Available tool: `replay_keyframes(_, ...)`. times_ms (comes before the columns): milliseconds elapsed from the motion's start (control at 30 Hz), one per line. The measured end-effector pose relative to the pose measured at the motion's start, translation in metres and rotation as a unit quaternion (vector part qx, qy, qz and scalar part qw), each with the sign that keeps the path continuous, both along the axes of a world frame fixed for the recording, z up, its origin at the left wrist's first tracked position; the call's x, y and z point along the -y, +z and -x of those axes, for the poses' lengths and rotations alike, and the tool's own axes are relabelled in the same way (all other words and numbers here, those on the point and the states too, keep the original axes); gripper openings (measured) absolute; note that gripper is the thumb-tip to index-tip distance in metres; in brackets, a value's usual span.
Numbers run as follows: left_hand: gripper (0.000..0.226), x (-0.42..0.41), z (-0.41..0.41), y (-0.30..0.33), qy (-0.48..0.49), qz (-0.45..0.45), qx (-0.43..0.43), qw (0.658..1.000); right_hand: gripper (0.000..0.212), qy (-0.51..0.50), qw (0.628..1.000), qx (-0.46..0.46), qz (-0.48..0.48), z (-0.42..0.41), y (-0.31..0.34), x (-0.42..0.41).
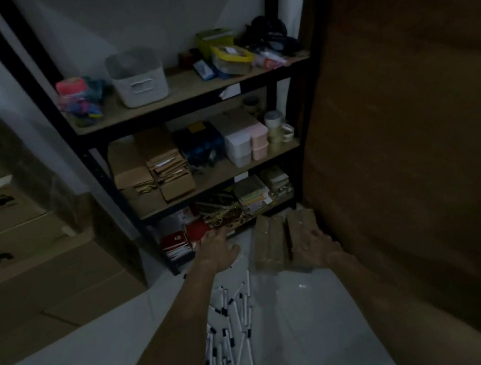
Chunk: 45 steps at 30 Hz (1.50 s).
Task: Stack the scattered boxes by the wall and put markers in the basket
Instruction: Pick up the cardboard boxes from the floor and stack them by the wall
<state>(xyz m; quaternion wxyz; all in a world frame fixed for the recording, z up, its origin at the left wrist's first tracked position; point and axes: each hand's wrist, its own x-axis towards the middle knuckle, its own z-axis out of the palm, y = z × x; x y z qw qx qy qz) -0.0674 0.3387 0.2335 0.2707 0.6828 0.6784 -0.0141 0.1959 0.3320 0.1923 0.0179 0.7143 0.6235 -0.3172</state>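
dim room, glossy white floor strewn with markers below a black shelf rack holding a white basket, left hand spread open, right hand flat on two brown boxes.

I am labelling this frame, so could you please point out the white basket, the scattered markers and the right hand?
white basket (142,86): head view, front wall by the handle slot.
markers (228,340): head view, middle of the pile.
right hand (317,247): head view, back of the hand.
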Motion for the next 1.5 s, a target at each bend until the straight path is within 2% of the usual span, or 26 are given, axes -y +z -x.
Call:
replay_keyframes(133, 0.06, -0.023, -0.038, -0.025, -0.001, 0.019, 0.02, 1.0, 0.062, -0.007, 0.999, -0.037, 0.033, -0.04, -0.027, -0.01)
replay_keyframes(333, 0.062, -0.059, -0.07, -0.076, 0.007, 0.053, 0.062, 0.997, 0.068, 0.013, 0.998, 0.004, 0.064, -0.077, -0.063, -0.045)
replay_keyframes(533, 0.057, -0.1, -0.098, -0.153, 0.015, 0.095, 0.058, 0.994, 0.07, -0.012, 0.996, 0.012, 0.092, -0.096, -0.118, -0.091)
replay_keyframes(800, 0.06, -0.112, -0.143, -0.279, 0.008, 0.109, 0.042, 0.993, 0.069, -0.015, 0.992, -0.001, 0.123, -0.105, -0.234, -0.112)
replay_keyframes(1100, 0.061, -0.129, -0.171, -0.447, 0.016, 0.014, 0.016, 1.0, 0.07, -0.02, 0.997, -0.024, 0.07, -0.118, -0.406, -0.133)
replay_keyframes(1200, 0.064, -0.149, -0.171, -0.49, -0.012, -0.024, -0.008, 1.0, 0.068, -0.011, 1.0, -0.005, -0.008, -0.124, -0.454, -0.144)
replay_keyframes(1333, 0.063, -0.192, -0.163, -0.532, -0.099, -0.08, -0.066, 0.99, 0.067, -0.017, 0.992, 0.05, -0.112, -0.131, -0.503, -0.169)
replay_keyframes(1500, 0.074, -0.215, -0.163, -0.587, -0.052, -0.148, -0.092, 0.983, 0.069, -0.065, 0.978, 0.048, -0.194, -0.143, -0.557, -0.199)
